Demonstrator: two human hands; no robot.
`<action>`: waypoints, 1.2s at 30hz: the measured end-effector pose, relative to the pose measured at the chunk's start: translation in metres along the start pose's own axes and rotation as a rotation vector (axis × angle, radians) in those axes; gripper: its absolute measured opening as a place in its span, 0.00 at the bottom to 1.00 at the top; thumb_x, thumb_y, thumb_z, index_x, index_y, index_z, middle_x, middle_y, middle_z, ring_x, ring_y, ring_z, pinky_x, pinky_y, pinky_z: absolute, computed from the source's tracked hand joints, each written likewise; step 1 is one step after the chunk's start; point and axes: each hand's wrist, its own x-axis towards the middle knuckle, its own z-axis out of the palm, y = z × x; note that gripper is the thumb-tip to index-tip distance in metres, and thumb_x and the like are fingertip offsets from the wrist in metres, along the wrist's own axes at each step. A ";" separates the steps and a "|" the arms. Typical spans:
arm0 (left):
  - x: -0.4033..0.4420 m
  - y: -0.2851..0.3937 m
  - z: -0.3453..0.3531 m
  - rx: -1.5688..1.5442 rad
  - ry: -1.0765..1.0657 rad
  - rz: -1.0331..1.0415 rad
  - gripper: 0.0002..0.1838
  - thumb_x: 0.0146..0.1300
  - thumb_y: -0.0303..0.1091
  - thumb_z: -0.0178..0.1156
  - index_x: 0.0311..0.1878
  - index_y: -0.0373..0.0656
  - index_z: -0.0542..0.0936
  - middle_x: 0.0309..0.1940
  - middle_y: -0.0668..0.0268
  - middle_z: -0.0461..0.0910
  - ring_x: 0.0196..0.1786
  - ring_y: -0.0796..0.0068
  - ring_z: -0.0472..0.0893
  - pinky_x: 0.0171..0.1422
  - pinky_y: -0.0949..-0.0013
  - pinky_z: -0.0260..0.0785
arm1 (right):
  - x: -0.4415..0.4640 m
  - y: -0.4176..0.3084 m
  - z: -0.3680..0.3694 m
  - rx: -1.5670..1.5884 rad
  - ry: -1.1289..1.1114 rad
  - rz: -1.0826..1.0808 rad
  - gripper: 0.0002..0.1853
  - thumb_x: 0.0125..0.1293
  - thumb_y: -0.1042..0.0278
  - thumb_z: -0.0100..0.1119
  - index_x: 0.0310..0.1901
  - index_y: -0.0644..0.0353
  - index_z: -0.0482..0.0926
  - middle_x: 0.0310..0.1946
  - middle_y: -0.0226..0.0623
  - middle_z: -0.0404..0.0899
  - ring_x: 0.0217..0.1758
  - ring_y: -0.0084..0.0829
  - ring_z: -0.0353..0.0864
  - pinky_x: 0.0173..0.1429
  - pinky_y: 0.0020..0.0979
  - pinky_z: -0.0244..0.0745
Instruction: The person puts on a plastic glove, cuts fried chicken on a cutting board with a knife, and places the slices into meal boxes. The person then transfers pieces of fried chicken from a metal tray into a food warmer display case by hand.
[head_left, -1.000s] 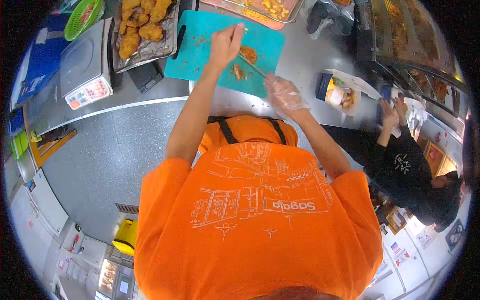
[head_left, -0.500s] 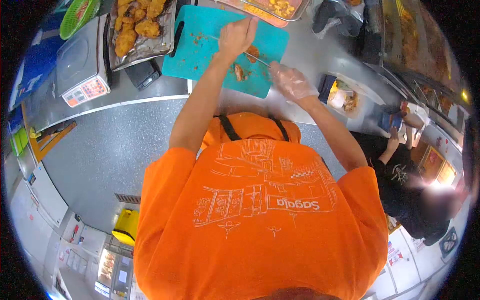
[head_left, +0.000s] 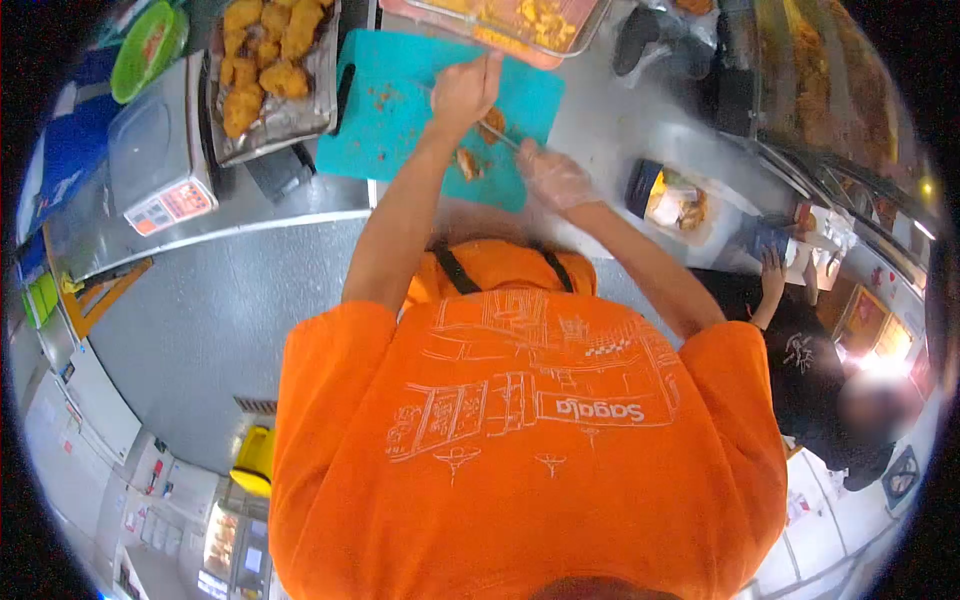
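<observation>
My right hand [head_left: 560, 180], in a clear glove, is closed round the handle end of a knife [head_left: 497, 134]. The thin blade runs up and left over the teal cutting board [head_left: 400, 140] towards my left hand [head_left: 466, 92]. That hand is closed above the board, and its fingertips hide what they hold. A browned, breaded piece [head_left: 492, 124] lies beside the blade, close to my left hand. Nearer the board's front edge lies a smaller cut piece [head_left: 467, 163]. Crumbs are scattered over the board's left half.
Left of the board are a tray of fried pieces [head_left: 328, 125], a scale [head_left: 170, 205] and a green basket [head_left: 140, 65]. Behind it sits a metal tray [head_left: 597, 28] with yellow bits. Rightward are an open food box [head_left: 685, 203] and a person in black [head_left: 790, 340].
The whole view has shifted slightly. Both my hands stay over the board with the knife between them. The other person's hands have moved near the counter at the right.
</observation>
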 end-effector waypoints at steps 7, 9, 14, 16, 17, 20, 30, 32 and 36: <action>-0.010 -0.020 -0.032 -0.250 0.400 -0.015 0.21 0.73 0.45 0.47 0.35 0.40 0.81 0.21 0.58 0.78 0.23 0.63 0.76 0.30 0.62 0.68 | 0.004 -0.017 -0.030 0.211 0.053 0.069 0.15 0.66 0.58 0.51 0.46 0.60 0.70 0.34 0.57 0.80 0.41 0.57 0.81 0.46 0.55 0.74; -0.029 0.003 -0.083 -0.318 0.506 -0.079 0.19 0.73 0.44 0.48 0.36 0.39 0.80 0.21 0.66 0.74 0.23 0.76 0.72 0.28 0.69 0.65 | -0.019 -0.019 -0.045 0.226 0.229 0.126 0.16 0.65 0.56 0.53 0.47 0.59 0.71 0.36 0.55 0.80 0.41 0.57 0.81 0.46 0.54 0.74; -0.143 -0.027 -0.139 -0.177 0.504 -0.203 0.13 0.72 0.36 0.53 0.36 0.36 0.78 0.23 0.67 0.74 0.25 0.81 0.69 0.28 0.71 0.60 | -0.020 0.029 -0.030 0.121 0.626 -0.010 0.19 0.64 0.58 0.56 0.54 0.56 0.73 0.43 0.51 0.79 0.45 0.55 0.79 0.49 0.52 0.74; -0.202 -0.051 -0.139 -0.122 0.474 -0.319 0.13 0.72 0.36 0.53 0.34 0.35 0.78 0.21 0.67 0.72 0.24 0.81 0.68 0.27 0.71 0.59 | -0.021 0.026 -0.024 0.111 0.738 -0.054 0.20 0.63 0.59 0.57 0.55 0.56 0.74 0.43 0.49 0.79 0.46 0.54 0.79 0.50 0.50 0.74; -0.223 -0.044 -0.144 -0.092 0.451 -0.401 0.14 0.72 0.36 0.54 0.34 0.36 0.78 0.19 0.66 0.72 0.23 0.80 0.67 0.26 0.70 0.60 | -0.022 0.018 -0.019 0.078 0.793 -0.067 0.20 0.63 0.59 0.57 0.55 0.56 0.74 0.42 0.49 0.79 0.46 0.53 0.78 0.50 0.50 0.74; -0.284 -0.050 -0.141 -0.038 0.462 -0.478 0.15 0.71 0.36 0.54 0.32 0.35 0.78 0.16 0.63 0.73 0.20 0.78 0.67 0.25 0.66 0.60 | -0.003 -0.003 0.015 0.186 0.716 -0.193 0.19 0.62 0.61 0.58 0.55 0.54 0.75 0.42 0.48 0.79 0.46 0.52 0.78 0.51 0.47 0.74; -0.460 -0.136 -0.074 -0.057 0.102 -0.892 0.18 0.66 0.43 0.58 0.32 0.34 0.81 0.24 0.54 0.82 0.27 0.62 0.81 0.33 0.60 0.70 | 0.037 -0.048 0.032 0.104 0.561 -0.228 0.16 0.62 0.67 0.61 0.52 0.57 0.78 0.40 0.46 0.81 0.45 0.42 0.82 0.48 0.41 0.78; -0.499 -0.165 -0.063 0.009 0.040 -0.822 0.19 0.64 0.45 0.60 0.34 0.35 0.82 0.27 0.52 0.83 0.32 0.61 0.83 0.37 0.59 0.72 | 0.033 -0.049 0.020 0.747 0.412 -0.101 0.16 0.63 0.69 0.62 0.53 0.60 0.77 0.43 0.43 0.82 0.45 0.37 0.83 0.46 0.36 0.79; -0.521 -0.167 -0.074 -0.090 -0.058 -1.043 0.17 0.62 0.44 0.60 0.39 0.37 0.83 0.30 0.53 0.84 0.36 0.62 0.84 0.42 0.60 0.74 | -0.030 -0.086 -0.065 1.782 0.150 0.137 0.15 0.63 0.74 0.64 0.52 0.64 0.78 0.47 0.38 0.82 0.48 0.31 0.83 0.48 0.29 0.80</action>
